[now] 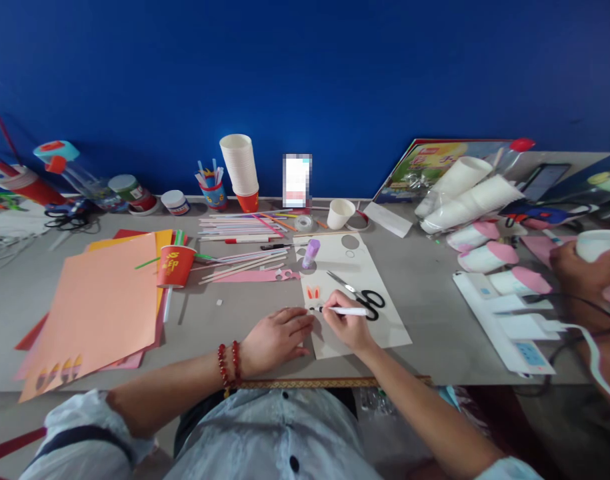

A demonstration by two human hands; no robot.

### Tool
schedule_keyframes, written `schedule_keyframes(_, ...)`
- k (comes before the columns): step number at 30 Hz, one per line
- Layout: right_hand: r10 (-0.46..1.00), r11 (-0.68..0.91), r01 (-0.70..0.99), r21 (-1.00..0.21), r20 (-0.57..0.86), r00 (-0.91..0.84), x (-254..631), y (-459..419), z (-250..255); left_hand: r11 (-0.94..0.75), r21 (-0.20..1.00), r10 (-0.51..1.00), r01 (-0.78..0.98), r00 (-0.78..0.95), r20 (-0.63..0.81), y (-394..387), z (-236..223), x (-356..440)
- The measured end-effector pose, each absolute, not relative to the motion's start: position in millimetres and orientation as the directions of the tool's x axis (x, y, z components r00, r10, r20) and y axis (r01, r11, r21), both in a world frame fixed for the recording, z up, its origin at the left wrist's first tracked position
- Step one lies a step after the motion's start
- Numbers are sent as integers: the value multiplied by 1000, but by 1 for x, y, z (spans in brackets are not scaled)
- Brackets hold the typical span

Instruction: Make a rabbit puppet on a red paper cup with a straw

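Observation:
My right hand is closed around a white marker, its dark tip pointing left near my left fingertips. Palm down, my left hand lies flat with fingers stretched out at the left edge of a white sheet. Just above the marker tip are small orange and white rabbit-ear cutouts. Black-handled scissors lie on the sheet beyond my right hand. A purple glue stick stands near the sheet's upper left; round holes are cut in the sheet there.
Coloured paper and a red cup occupy the left. Straws, stacked cups and a single white cup stand or lie behind. To the right are a power strip, pink-and-white cups and another person's hand holding a cup.

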State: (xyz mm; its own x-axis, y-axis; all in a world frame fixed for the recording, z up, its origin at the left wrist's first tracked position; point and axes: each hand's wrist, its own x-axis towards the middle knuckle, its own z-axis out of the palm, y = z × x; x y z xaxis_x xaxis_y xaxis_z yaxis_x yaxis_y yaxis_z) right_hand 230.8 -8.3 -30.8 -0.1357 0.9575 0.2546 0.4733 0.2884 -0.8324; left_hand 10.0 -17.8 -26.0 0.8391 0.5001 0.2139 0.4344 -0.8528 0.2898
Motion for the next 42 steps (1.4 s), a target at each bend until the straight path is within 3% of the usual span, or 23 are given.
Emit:
schedule_keyframes(20, 959, 283, 444, -850, 264, -107, 232, -9, -32, -860, 278, 491, 428, 842, 223, -17, -28, 10)
schedule_keyframes(27, 986, 163, 271, -949, 162, -25, 240, -8, -31, -861, 255, 497, 441, 836, 232, -17, -29, 10)
schedule_keyframes(30, 986, 168, 316, -934, 155, -65, 247, -9, -28, -870, 238, 484, 433, 843, 236, -17, -31, 10)
schedule_keyframes(36, 956, 284, 436, -854, 288, -58, 251, -14, -34, -876, 226, 474, 426, 848, 239, -17, -31, 10)
schedule_keyframes(42, 954, 294, 474, -830, 282, -98, 247, -13, -36, -874, 222, 477, 433, 853, 214, -17, -28, 11)
